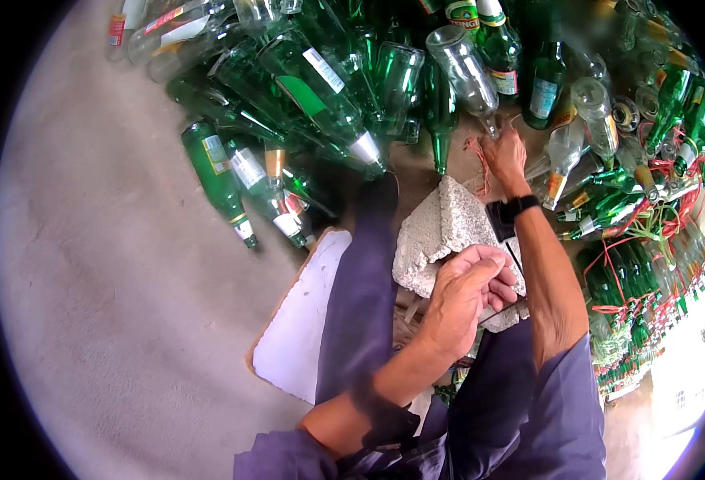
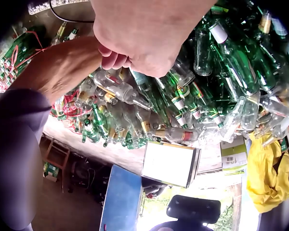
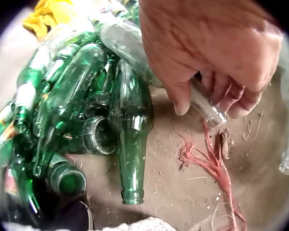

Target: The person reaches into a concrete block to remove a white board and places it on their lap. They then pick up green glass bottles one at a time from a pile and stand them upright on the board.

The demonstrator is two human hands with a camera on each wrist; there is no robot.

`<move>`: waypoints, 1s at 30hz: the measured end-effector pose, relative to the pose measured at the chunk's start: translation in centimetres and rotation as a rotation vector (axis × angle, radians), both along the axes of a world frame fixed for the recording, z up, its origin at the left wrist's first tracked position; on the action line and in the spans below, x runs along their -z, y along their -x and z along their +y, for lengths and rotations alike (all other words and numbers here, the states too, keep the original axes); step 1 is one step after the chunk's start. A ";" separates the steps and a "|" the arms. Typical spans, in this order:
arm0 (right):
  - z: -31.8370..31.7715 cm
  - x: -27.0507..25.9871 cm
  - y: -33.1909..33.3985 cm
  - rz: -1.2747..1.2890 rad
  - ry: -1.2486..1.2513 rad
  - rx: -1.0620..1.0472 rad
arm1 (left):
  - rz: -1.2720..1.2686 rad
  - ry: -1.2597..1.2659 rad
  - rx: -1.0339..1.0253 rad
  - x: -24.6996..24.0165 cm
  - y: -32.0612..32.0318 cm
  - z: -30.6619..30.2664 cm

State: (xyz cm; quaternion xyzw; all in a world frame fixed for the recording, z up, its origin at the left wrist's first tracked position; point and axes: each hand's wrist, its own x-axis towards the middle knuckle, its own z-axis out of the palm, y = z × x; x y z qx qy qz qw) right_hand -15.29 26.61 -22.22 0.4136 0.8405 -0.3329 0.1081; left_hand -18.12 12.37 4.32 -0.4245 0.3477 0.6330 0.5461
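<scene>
In the head view my right hand (image 1: 506, 156) reaches forward to a clear glass bottle (image 1: 460, 64) lying neck toward me. Thumb and fingers close round its neck in the right wrist view, the mouth poking out below them. A green bottle (image 3: 132, 120) lies just left of that hand. Over a rough pale block (image 1: 440, 232), my left hand (image 1: 472, 284) hangs with loosely curled fingers, and nothing shows in its grasp.
Green and clear bottles (image 1: 304, 80) heap up ahead. More bottles, bound with red twine (image 1: 608, 256), stand at the right. Frayed red string (image 3: 212, 166) lies on the floor below the right hand. A white board (image 1: 300, 320) lies beside my left leg.
</scene>
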 end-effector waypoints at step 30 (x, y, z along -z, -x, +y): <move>-2.7 -12.7 -6.8 0.195 0.262 0.148 | 0.027 0.000 0.005 -0.2 -1.3 1.1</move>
